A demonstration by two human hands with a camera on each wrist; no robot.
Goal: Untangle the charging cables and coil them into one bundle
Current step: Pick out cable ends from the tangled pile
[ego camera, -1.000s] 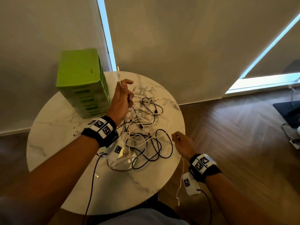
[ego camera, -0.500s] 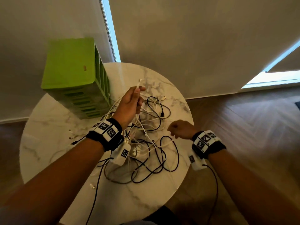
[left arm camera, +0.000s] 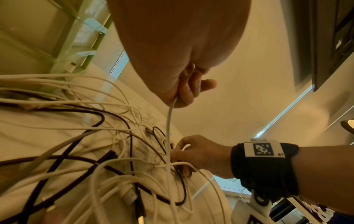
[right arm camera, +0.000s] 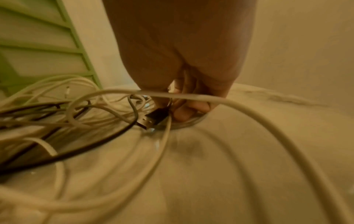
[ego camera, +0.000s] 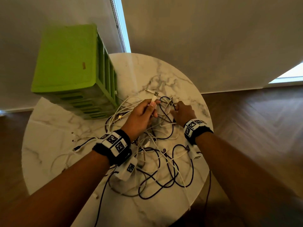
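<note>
While the left hand (ego camera: 141, 118) pinches a white cable (left arm camera: 168, 121), the right hand (ego camera: 183, 113) grips a black plug (right arm camera: 155, 117) near the table (ego camera: 193, 89) edge.

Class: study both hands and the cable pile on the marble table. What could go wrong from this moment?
1. The left hand pinches a white cable that runs down into the tangle; pulling may tighten knots.
2. The right hand grips a black USB plug; tugging could strain it.
3. Loops near the table's edge might slide off.
</note>
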